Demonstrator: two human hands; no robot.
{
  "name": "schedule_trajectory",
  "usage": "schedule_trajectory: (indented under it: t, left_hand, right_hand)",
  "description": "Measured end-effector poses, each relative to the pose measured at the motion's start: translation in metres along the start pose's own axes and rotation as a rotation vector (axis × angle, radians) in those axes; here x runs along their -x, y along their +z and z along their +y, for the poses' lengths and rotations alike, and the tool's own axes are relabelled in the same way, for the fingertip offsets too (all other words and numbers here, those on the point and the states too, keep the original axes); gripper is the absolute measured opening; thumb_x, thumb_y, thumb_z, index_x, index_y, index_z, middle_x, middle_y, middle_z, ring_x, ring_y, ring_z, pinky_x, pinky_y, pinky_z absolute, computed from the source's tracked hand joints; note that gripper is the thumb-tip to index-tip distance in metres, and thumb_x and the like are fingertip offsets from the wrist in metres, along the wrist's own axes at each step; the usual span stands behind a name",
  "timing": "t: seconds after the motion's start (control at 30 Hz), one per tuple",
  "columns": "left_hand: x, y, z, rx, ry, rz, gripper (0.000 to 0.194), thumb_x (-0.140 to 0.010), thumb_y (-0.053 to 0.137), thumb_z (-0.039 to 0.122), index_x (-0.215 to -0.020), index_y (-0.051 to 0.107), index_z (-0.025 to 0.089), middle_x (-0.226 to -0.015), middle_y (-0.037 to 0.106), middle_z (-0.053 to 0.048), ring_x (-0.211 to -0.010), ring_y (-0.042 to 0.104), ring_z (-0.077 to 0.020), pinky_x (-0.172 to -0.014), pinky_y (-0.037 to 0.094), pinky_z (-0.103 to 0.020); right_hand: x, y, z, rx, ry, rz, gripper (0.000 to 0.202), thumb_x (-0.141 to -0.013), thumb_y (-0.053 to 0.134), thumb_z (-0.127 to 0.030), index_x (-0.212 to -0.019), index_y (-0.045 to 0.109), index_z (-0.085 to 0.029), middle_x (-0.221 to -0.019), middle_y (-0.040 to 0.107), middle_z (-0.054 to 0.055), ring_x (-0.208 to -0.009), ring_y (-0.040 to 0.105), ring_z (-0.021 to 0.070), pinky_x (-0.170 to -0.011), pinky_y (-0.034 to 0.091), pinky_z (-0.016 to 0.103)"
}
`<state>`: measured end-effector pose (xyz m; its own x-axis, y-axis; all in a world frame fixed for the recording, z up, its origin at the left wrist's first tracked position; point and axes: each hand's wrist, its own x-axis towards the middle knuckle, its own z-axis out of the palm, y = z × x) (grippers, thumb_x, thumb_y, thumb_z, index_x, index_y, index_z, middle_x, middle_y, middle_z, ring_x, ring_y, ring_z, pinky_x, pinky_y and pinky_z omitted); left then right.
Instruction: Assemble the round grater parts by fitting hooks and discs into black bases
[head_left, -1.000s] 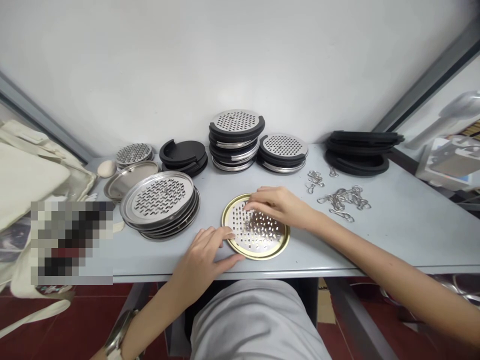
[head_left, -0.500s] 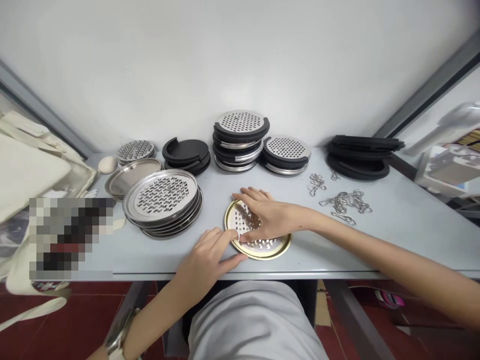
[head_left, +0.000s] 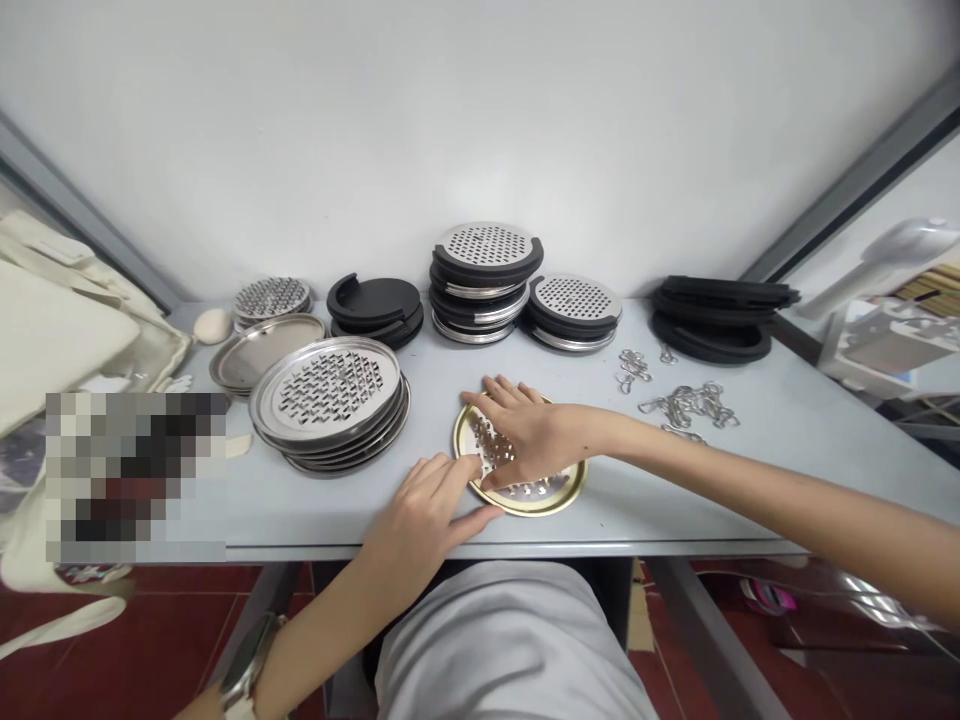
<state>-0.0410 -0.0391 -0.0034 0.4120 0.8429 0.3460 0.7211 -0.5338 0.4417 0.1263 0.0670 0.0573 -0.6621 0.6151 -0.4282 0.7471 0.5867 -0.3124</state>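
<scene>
A round metal grater disc (head_left: 555, 497) with a gold-toned rim lies flat near the table's front edge. My right hand (head_left: 525, 435) is spread over it from above, palm down, hiding much of its perforated middle. At the disc's front left, my left hand (head_left: 427, 505) grips the rim, fingers curled on top and the thumb stretched along the front edge. To the left stands a stack of silver grater discs (head_left: 330, 390), the top one showing rows of raised teeth.
Behind are a tall stack of graters in black holders (head_left: 487, 255), a shorter stack (head_left: 576, 300) and black holders (head_left: 375, 300). On the right lie several metal clips (head_left: 694, 403) and more black rings (head_left: 712, 335). A plain metal disc (head_left: 266, 352) and a cream bag (head_left: 67, 340) are left.
My right hand stays on the disc with its fingers slightly more spread. The left hand keeps to the rim. The view has shifted a little.
</scene>
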Motion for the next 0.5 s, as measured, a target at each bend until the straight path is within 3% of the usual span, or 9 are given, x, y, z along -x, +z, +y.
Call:
schedule_trajectory:
  t: [0.3,0.5]
  left_hand:
    - [-0.006,-0.002,0.001,0.012,-0.009,-0.008,0.022,-0.087,0.061,0.032,-0.103,0.05,0.02,-0.092,0.06,-0.003,-0.088,0.057,-0.0209,-0.082,0.045,-0.036]
    - [-0.006,-0.001,0.002,-0.007,0.013,0.008,0.021,-0.09,0.056,0.033,-0.105,0.05,0.02,-0.092,0.06,-0.004,-0.088,0.058,-0.0206,-0.081,0.045,-0.036]
  right_hand:
    - [-0.006,-0.007,-0.005,0.064,-0.024,-0.051,0.118,-0.06,0.073,-0.053,-0.148,0.011,-0.004,-0.152,0.002,0.03,-0.138,0.001,0.0458,-0.109,0.014,0.062]
    - [-0.012,-0.005,-0.009,0.029,-0.031,-0.02,0.109,-0.059,0.074,-0.053,-0.144,0.024,-0.006,-0.152,0.006,0.03,-0.137,0.003,0.0486,-0.107,0.017,0.065]
